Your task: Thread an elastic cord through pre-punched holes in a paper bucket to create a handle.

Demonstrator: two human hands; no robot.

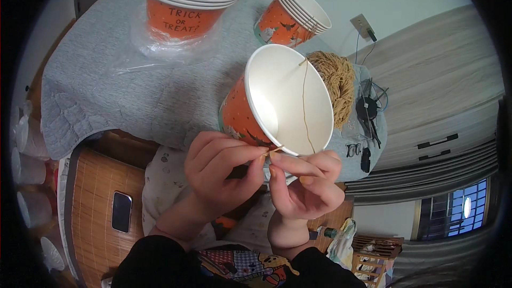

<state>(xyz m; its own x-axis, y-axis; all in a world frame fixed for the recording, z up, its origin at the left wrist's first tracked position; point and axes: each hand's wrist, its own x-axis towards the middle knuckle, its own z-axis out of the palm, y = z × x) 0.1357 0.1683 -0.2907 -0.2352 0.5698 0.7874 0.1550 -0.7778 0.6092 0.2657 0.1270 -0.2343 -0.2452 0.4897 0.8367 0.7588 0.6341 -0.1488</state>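
An orange paper bucket (240, 112) with a white inside and dark printed figures lies tilted in front of me, its mouth facing up and right. A thin tan cord (305, 106) is fixed at the far rim and crosses the mouth to the near rim. At that near rim, my left hand (226, 165) pinches the cord's end between thumb and forefinger. Close beside it, my right hand (306, 181) pinches the same short end, its other fingers curled. The fingertips of both hands nearly meet, and they partly hide the cord there.
A tall stack of buckets (184, 16) in clear plastic stands at the far left of the grey-covered table (106, 74). Behind mine is a smaller stack (288, 18). A tan cord bundle (335, 82), glasses (353, 150) and a black stand (368, 108) lie right. A phone (121, 212) rests lower left.
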